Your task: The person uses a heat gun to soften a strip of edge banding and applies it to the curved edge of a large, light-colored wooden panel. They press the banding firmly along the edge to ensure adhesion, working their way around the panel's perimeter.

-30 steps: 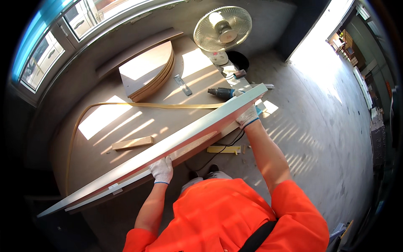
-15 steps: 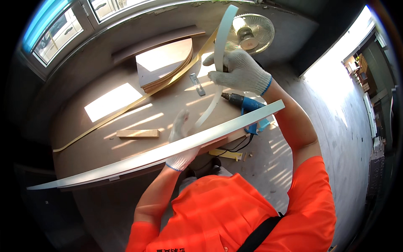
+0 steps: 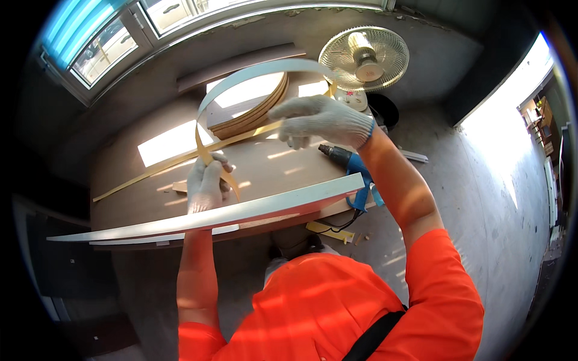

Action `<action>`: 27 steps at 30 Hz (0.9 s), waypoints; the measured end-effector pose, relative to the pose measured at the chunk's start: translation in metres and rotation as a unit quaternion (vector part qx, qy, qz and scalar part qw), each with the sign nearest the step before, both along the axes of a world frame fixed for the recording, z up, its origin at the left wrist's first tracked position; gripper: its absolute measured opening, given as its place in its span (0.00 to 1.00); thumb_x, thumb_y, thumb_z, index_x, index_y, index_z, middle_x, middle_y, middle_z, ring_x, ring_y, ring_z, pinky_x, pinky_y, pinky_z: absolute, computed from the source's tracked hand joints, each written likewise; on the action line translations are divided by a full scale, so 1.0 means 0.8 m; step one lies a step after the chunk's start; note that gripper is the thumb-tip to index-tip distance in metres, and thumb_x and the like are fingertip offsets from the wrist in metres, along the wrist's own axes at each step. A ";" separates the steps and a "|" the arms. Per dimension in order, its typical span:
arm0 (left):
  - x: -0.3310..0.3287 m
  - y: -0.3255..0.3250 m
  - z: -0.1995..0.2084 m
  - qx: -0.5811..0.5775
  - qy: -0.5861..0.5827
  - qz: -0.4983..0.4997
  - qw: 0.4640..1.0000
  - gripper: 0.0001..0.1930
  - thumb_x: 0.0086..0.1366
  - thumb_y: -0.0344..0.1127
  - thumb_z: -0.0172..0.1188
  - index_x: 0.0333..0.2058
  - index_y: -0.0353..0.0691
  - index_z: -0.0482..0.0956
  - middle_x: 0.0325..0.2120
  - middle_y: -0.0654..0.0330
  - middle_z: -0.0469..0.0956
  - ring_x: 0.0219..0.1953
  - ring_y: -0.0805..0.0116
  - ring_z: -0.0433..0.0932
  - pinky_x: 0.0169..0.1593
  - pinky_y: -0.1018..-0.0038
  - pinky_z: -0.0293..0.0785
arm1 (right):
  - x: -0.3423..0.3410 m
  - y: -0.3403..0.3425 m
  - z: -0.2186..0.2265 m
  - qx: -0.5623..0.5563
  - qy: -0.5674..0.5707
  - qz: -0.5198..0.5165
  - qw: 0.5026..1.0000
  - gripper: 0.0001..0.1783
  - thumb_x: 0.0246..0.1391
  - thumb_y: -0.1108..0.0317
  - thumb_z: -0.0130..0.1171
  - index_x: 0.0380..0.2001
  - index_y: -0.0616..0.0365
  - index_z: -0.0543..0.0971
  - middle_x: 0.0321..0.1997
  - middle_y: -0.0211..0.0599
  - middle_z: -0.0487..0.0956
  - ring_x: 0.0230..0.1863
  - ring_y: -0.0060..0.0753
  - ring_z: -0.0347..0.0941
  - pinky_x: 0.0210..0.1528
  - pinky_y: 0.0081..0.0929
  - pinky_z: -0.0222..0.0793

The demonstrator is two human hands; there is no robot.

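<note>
White on one face and tan on the other, the flexible strip [image 3: 256, 70] now arches above the desk [image 3: 132, 210]. Half a second ago the right hand [image 3: 325, 120] held it raised; the left hand [image 3: 206, 183] now grips it between thumb and fingers, a short tail projecting below. The right hand is loosely spread, with no visible hold; the strip passes behind it, and a tan length lies across the desk. The long white board [image 3: 271, 199] crosses over the left forearm [image 3: 195, 265]; its support cannot be confirmed. Judged from this, strip control has passed to the left hand, freeing the right. The blue heat gun [image 3: 356, 165] lies unheld near the board's right end.
</note>
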State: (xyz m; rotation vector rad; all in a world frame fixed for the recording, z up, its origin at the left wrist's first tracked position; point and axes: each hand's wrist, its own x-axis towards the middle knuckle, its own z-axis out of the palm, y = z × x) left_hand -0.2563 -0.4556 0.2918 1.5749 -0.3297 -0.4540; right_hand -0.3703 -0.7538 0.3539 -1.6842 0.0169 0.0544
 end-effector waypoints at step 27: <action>-0.045 0.130 -0.051 -0.053 -0.011 0.059 0.997 0.18 0.81 0.39 0.46 0.43 0.31 0.81 0.25 0.56 0.81 0.24 0.69 0.80 0.28 0.74 0.76 | 0.213 0.022 -0.137 -0.359 0.050 -0.125 0.923 0.54 0.53 0.46 0.73 0.74 0.70 0.65 0.71 0.70 0.73 0.70 0.63 0.74 0.71 0.47 0.72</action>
